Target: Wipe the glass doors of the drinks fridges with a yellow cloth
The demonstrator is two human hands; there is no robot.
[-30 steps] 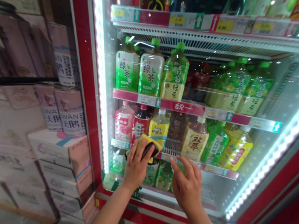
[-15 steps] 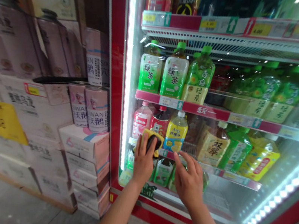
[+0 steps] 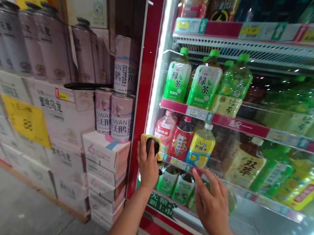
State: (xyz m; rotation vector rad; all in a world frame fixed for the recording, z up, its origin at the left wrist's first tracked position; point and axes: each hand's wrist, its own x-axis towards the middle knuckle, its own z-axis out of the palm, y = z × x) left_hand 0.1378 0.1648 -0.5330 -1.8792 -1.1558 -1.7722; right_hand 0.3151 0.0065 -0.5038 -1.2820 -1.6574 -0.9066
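My left hand (image 3: 148, 167) is closed on a yellow pad with a black knob (image 3: 152, 146), which looks like a glass wiper. It is at the left edge of the lit drinks cooler (image 3: 143, 91), just left of a pink-labelled bottle (image 3: 164, 131). Whether the pad touches the glass, I cannot tell. Held up with bent fingers apart, my right hand (image 3: 212, 195) has nothing in it. It appears in front of the lower shelf, below a yellow and blue lemon drink bottle (image 3: 202, 146). Part of the lower bottles is hidden behind my hands.
Green tea bottles (image 3: 205, 81) stand on the middle cooler shelf. To the left are stacked boxes (image 3: 104, 161), pink cans (image 3: 120, 117) and tall purple canisters (image 3: 51, 43). A yellow price sign (image 3: 25, 119) hangs on the boxes. Grey floor (image 3: 18, 206) shows at the lower left.
The view has turned left, so the cooler and boxes appear farther right. My left hand has moved the yellow pad left, from before the red-labelled bottle to the cooler's left edge. My right hand stays open.
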